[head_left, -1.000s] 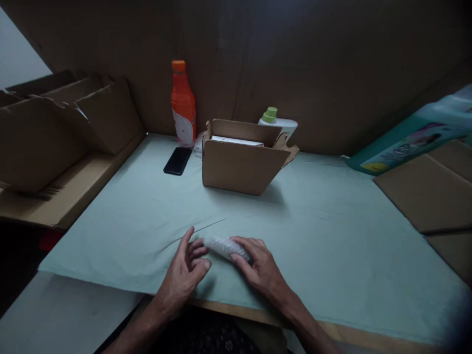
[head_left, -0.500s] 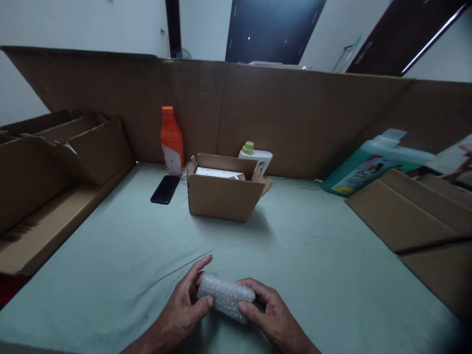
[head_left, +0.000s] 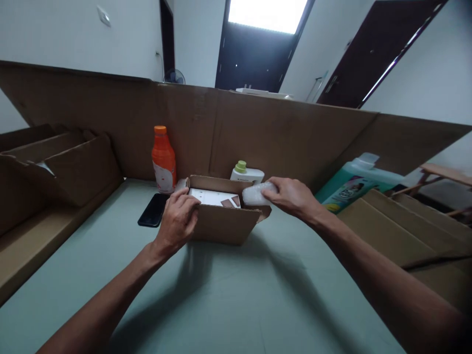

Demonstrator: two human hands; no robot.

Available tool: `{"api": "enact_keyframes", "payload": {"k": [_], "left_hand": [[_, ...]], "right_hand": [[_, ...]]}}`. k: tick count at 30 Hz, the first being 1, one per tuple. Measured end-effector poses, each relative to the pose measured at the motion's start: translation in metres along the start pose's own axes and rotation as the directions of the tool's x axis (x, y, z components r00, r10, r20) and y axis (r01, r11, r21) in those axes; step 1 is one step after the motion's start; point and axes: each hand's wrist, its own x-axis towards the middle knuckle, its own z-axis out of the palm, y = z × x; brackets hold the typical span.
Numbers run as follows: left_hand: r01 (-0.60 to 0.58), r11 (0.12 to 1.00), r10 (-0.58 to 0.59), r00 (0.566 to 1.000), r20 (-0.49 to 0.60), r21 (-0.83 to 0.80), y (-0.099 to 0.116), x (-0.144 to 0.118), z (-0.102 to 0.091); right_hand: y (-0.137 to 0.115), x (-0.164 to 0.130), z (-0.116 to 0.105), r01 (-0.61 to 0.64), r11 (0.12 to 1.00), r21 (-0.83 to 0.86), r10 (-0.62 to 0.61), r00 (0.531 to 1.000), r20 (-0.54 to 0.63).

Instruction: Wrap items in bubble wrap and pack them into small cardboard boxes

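Reaching forward over the green tabletop (head_left: 236,295), both arms have left the near edge where they were rolling the bubble-wrapped bundle half a second ago. Now the left hand (head_left: 178,221) grips the small cardboard box (head_left: 223,223) at its near left corner, fingers closed on the wall. Beyond, the right hand (head_left: 291,196) pinches the bundle (head_left: 255,194) over the box's far right edge; it seems not yet inside.
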Motion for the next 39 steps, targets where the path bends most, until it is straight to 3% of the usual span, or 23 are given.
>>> {"api": "enact_keyframes", "payload": {"k": [2, 8, 13, 17, 21, 24, 27, 29, 31, 34, 37, 39], "left_hand": [[-0.007, 1.0, 0.007, 1.0, -0.025, -0.004, 0.001, -0.004, 0.001], [-0.02, 1.0, 0.019, 0.999, -0.045, -0.022, 0.0, -0.003, 0.001], [-0.022, 0.999, 0.02, 0.998, -0.055, -0.044, 0.0, -0.003, 0.004], [-0.012, 1.0, 0.011, 0.998, -0.06, -0.029, 0.0, -0.003, 0.004], [-0.007, 1.0, 0.007, 0.999, -0.039, -0.021, -0.001, -0.002, 0.003], [0.003, 1.0, -0.005, 0.997, -0.071, -0.021, 0.001, -0.005, 0.003], [0.069, 0.996, -0.075, 0.989, -0.124, -0.05, 0.0, -0.017, 0.0], [0.155, 0.983, -0.166, 0.979, -0.116, -0.1, -0.006, -0.032, -0.003], [0.273, 0.949, -0.285, 0.957, -0.059, -0.158, -0.017, -0.051, -0.005], [0.505, 0.818, -0.493, 0.862, 0.116, -0.277, -0.034, -0.073, -0.001], [0.661, 0.627, -0.591, 0.748, 0.301, -0.413, -0.038, -0.073, 0.012], [0.671, 0.546, -0.572, 0.736, 0.362, -0.502, -0.029, -0.062, 0.023]], "right_hand": [[-0.016, 0.017, -0.001, 0.012, 0.988, -0.155, 0.007, 0.993, 0.118], [-0.056, 0.043, 0.011, 0.114, 0.975, -0.191, -0.053, 0.953, 0.298], [-0.054, 0.043, 0.014, 0.196, 0.972, -0.13, -0.137, 0.921, 0.366], [-0.052, 0.047, 0.02, 0.187, 0.976, -0.11, -0.126, 0.9, 0.416], [-0.06, 0.048, 0.028, 0.144, 0.982, -0.122, -0.091, 0.927, 0.364], [-0.057, 0.035, 0.019, 0.116, 0.985, -0.126, -0.078, 0.958, 0.275], [-0.03, 0.006, 0.004, 0.034, 0.992, -0.125, -0.027, 0.998, 0.06], [-0.002, -0.02, 0.003, -0.01, 0.999, -0.044, 0.005, 0.993, -0.115], [0.026, -0.043, 0.019, 0.013, 0.992, 0.122, 0.008, 0.986, -0.169], [0.045, -0.06, 0.072, 0.052, 0.904, 0.425, -0.028, 0.998, -0.064], [0.029, -0.051, 0.127, 0.055, 0.755, 0.653, -0.07, 0.998, -0.004], [0.012, -0.041, 0.146, 0.056, 0.694, 0.717, -0.079, 0.997, -0.002]]}}
